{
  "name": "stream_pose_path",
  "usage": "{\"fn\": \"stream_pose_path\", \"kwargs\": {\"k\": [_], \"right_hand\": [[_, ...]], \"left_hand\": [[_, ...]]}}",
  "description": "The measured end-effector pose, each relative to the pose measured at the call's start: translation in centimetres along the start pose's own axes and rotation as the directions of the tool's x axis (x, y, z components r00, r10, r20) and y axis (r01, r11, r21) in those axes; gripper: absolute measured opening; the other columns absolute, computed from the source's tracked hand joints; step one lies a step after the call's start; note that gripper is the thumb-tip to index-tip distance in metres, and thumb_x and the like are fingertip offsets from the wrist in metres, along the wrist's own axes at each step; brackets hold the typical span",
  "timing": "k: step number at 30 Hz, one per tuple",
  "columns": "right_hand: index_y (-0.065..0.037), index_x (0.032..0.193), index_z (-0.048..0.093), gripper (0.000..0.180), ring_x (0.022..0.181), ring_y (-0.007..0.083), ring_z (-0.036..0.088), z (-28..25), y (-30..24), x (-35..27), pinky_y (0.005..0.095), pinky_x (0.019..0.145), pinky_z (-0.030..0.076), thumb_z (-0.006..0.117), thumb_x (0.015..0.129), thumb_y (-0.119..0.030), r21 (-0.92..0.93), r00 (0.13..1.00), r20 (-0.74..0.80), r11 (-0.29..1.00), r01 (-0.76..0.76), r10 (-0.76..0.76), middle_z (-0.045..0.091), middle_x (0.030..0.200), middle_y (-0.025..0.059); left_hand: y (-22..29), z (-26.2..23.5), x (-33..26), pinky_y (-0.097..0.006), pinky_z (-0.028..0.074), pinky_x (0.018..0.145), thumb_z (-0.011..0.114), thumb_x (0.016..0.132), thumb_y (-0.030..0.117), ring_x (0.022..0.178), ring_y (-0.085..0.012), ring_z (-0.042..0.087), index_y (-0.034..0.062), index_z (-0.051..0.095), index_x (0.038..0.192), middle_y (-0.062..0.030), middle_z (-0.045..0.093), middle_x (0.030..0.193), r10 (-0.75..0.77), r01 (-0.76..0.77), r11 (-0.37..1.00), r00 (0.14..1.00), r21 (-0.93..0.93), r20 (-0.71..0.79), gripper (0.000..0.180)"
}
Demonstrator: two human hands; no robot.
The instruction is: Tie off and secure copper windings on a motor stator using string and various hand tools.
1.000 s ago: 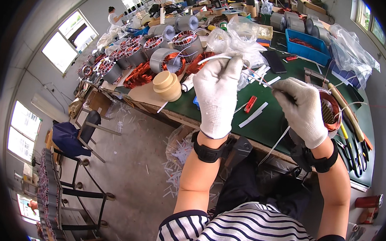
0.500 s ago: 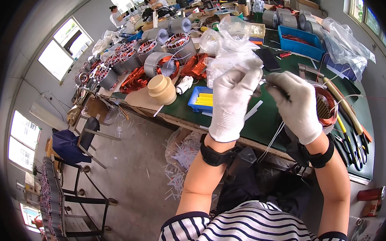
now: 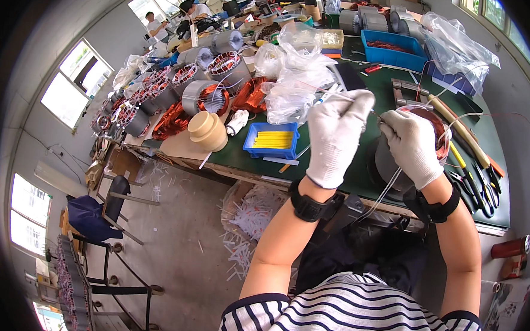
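My left hand [image 3: 339, 139], in a white knit glove, is raised over the green table with its fingers closed in a pinch. A thin reddish wire [image 3: 374, 114] appears to run between the two hands, with its ends hidden in the fingers. My right hand [image 3: 414, 150], gloved as well, is closed on that wire. Right behind the right hand stands a motor stator [image 3: 441, 134] with copper windings, partly covered by the hand. White lead wires [image 3: 386, 193] hang from it over the table's front edge.
A blue tray of yellow strips [image 3: 272, 140] and a cream plastic spool [image 3: 207, 131] lie to the left. Clear plastic bags [image 3: 289, 101] and several stators [image 3: 228, 67] fill the table behind. Pliers and scissors [image 3: 485, 198] lie at right. Two people sit at the far left.
My hands stay raised and pinched. The left hand has turned slightly, and the right fingers have closed in more tightly. The view has shifted, showing more of the blue tray and the stator.
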State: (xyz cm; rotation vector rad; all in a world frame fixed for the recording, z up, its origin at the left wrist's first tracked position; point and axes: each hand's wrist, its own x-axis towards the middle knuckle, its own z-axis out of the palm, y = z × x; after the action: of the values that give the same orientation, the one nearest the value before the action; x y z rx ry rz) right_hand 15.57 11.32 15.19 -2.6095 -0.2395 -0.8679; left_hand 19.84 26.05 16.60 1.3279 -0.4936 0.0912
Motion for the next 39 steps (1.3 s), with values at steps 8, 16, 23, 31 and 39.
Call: {"fn": "stream_pose_path", "kwargs": {"k": [8, 16, 23, 31, 39], "right_hand": [[-0.005, 0.085, 0.064, 0.009, 0.071, 0.0335, 0.062, -0.9, 0.8, -0.4, 0.0389, 0.064, 0.048, 0.061, 0.080, -0.012, 0.196, 0.998, -0.025, 0.979, -0.048, 0.054, 0.061, 0.073, 0.0152], [-0.004, 0.084, 0.064, 0.010, 0.070, 0.0325, 0.062, -0.6, 0.4, -0.6, 0.0382, 0.064, 0.048, 0.062, 0.081, -0.013, 0.232, 0.996, -0.023, 0.969, -0.082, 0.090, 0.060, 0.071, 0.0154], [-0.004, 0.083, 0.063, 0.010, 0.070, 0.0330, 0.062, -0.2, 0.6, -0.7, 0.0385, 0.064, 0.048, 0.062, 0.081, -0.013, 0.209, 0.994, -0.053, 0.975, -0.078, 0.091, 0.060, 0.071, 0.0152], [-0.004, 0.086, 0.064, 0.010, 0.073, 0.0345, 0.062, -0.1, 0.4, -0.7, 0.0394, 0.066, 0.049, 0.063, 0.079, -0.012, 0.213, 0.992, -0.111, 0.976, -0.039, 0.064, 0.062, 0.075, 0.0159], [-0.003, 0.089, 0.064, 0.012, 0.073, 0.0359, 0.062, -1.3, 2.0, -1.6, 0.0405, 0.066, 0.049, 0.062, 0.080, -0.011, 0.218, 0.999, -0.023, 0.975, -0.038, 0.044, 0.062, 0.074, 0.0175]], "left_hand": [[-1.2, -0.9, 0.3, -0.022, 0.049, 0.063, 0.057, 0.088, 0.006, 0.068, -0.0073, 0.057, -0.0026, 0.058, 0.115, -0.0026, 0.062, 0.082, 0.067, -0.076, 0.996, 0.978, 0.039, 0.199, 0.028], [2.3, -1.2, 1.0, -0.025, 0.055, 0.058, 0.053, 0.092, 0.003, 0.071, -0.0137, 0.065, -0.0043, 0.062, 0.103, -0.0098, 0.067, 0.085, 0.059, -0.047, 0.977, 0.997, -0.208, 0.052, 0.016], [2.4, -0.6, -0.1, -0.024, 0.054, 0.057, 0.058, 0.090, 0.007, 0.064, -0.0126, 0.064, -0.0027, 0.064, 0.095, -0.0075, 0.066, 0.080, 0.084, -0.087, 0.979, 0.996, -0.182, -0.024, 0.012], [-2.9, 2.0, -1.3, -0.021, 0.045, 0.058, 0.065, 0.085, 0.002, 0.063, -0.0067, 0.055, -0.0015, 0.065, 0.087, -0.0004, 0.061, 0.082, 0.156, -0.158, 0.982, 0.987, 0.106, 0.030, 0.004], [-2.0, 0.6, -0.5, -0.025, 0.049, 0.064, 0.058, 0.082, -0.002, 0.068, -0.0129, 0.060, -0.0012, 0.064, 0.103, -0.0078, 0.064, 0.090, 0.142, -0.212, 0.897, 0.969, 0.388, 0.201, 0.022]]}}
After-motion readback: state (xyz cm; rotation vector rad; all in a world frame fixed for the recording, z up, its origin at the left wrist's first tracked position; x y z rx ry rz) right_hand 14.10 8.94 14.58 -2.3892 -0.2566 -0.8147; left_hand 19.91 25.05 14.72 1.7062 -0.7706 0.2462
